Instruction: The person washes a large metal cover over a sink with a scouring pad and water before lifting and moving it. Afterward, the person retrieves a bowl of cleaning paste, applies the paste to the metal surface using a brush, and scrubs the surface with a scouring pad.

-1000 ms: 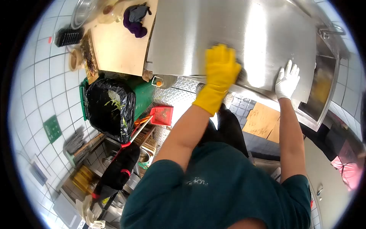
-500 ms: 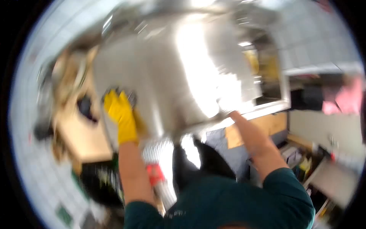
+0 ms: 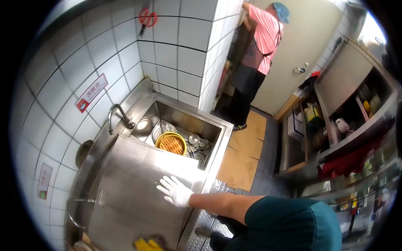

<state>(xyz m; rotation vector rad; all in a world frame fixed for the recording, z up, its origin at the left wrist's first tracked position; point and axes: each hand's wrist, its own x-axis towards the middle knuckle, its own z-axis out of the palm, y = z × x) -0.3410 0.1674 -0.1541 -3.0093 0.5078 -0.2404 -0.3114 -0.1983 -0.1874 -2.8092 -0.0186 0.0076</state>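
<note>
Dark scrubber (image 3: 161, 239) seemingly under left hand (image 3: 147, 245), right hand (image 3: 176, 192) flat on steel (image 3: 125, 196)

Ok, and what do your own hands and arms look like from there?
The right hand wears a plain white, close-fitting glove that ends at the wrist; the forearm is bare, and the sleeve above is short and dark green. The left hand wears a yellow glove, cut off by the picture's edge, so its cuff and sleeve can't be seen.
</note>
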